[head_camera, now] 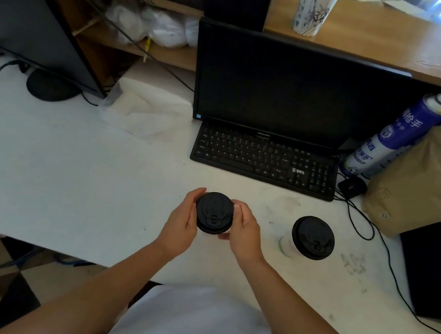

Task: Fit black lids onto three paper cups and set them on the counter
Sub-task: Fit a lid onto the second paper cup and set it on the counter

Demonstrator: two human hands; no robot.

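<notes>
A paper cup topped with a black lid [214,212] is held between both hands over the white counter [71,174]. My left hand [181,222] curls round its left side and my right hand [244,231] curls round its right side, thumbs at the lid's rim. The cup's body is almost wholly hidden under the lid and fingers. To the right, a second white paper cup [286,244] with a black lid [313,236] stands alone on the counter. No third cup shows.
A black keyboard [264,160] and monitor [282,85] sit behind the cups. A mouse [352,186], its cable, a spray can [394,134] and a brown paper bag [424,181] crowd the right. Another monitor [27,23] stands at the left.
</notes>
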